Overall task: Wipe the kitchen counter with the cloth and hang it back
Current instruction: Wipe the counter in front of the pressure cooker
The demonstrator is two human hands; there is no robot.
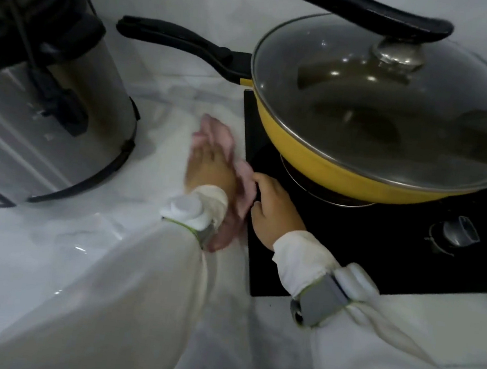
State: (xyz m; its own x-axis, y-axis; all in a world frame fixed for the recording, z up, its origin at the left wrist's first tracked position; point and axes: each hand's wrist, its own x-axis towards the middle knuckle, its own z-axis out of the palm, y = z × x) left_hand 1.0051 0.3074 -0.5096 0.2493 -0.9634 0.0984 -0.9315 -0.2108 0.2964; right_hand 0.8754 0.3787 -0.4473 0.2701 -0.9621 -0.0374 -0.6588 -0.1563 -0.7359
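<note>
Pressing pink cloth (238, 180) flat on white marble tabletop (83, 245) with our left hand (210, 168); its fingers (208, 138) extended, close together, blurred. Cloth shows beyond fingertips and along right side of palm, against black stove edge (253, 143). Our right hand (276, 209) just right of it, fingers (259, 180) curled over stove rim, touching cloth edge. Past right fingers: yellow pan (323, 169) under glass lid (396, 110). Far left of left fingers: steel appliance (60, 133).
</note>
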